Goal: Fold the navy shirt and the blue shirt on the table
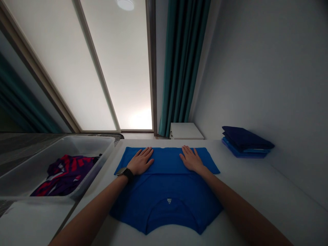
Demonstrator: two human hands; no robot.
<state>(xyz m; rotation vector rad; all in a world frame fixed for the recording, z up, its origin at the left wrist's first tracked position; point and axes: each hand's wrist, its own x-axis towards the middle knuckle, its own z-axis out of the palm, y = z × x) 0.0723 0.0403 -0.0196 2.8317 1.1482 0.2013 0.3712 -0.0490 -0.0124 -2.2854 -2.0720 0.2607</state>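
A blue T-shirt (166,194) lies spread on the white table (256,191), its collar toward me and its far part folded over into a band. My left hand (141,160), with a dark watch on the wrist, rests flat on the left half of that folded band, fingers stretched out. My right hand (191,159) lies flat on the right half, fingers also spread. Neither hand holds anything.
A clear plastic bin (28,171) at the left holds a purple and red garment (66,174). A stack of folded dark blue clothes (244,141) sits at the far right by the wall. A small white cabinet (186,131) stands beyond the table under a teal curtain (183,65).
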